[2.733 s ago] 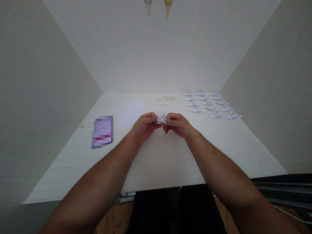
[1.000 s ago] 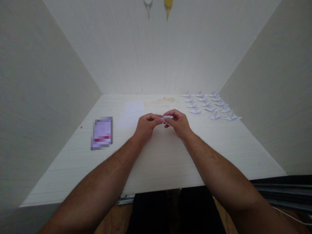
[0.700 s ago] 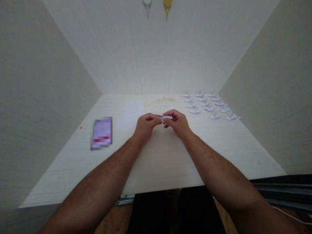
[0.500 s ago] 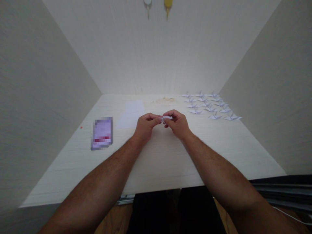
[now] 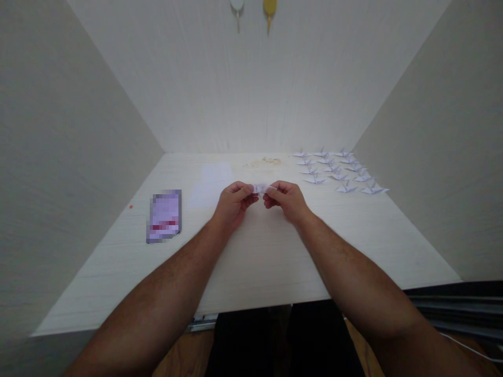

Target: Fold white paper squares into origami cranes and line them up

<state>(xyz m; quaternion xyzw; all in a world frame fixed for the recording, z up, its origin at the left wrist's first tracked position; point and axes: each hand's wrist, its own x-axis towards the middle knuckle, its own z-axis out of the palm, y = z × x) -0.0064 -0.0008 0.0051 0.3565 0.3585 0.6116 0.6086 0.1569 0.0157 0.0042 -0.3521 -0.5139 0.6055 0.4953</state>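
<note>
A small folded white paper (image 5: 261, 188) is stretched between my two hands, above the middle of the white table. My left hand (image 5: 236, 201) pinches its left end between thumb and fingers. At the other end, my right hand (image 5: 286, 199) grips it the same way, thumb on top. The fingers cover both ends of the paper, so its full shape is hidden. To the right, several folded white paper cranes (image 5: 332, 170) stand in rows. White paper sheets (image 5: 212, 180) lie flat just beyond my left hand.
A pixelated purple item (image 5: 165, 214) lies on the table (image 5: 255, 262) at left, near a small orange speck (image 5: 131, 207). Pale brownish marks (image 5: 269, 161) show by the back wall (image 5: 251, 94). Two hooks, one white (image 5: 238, 8) and one yellow (image 5: 270, 9), hang above. Panels enclose both sides.
My hands have drawn slightly apart, and more of the folded paper shows between them. My left fingers have curled beneath it. The cranes and sheets stay in place.
</note>
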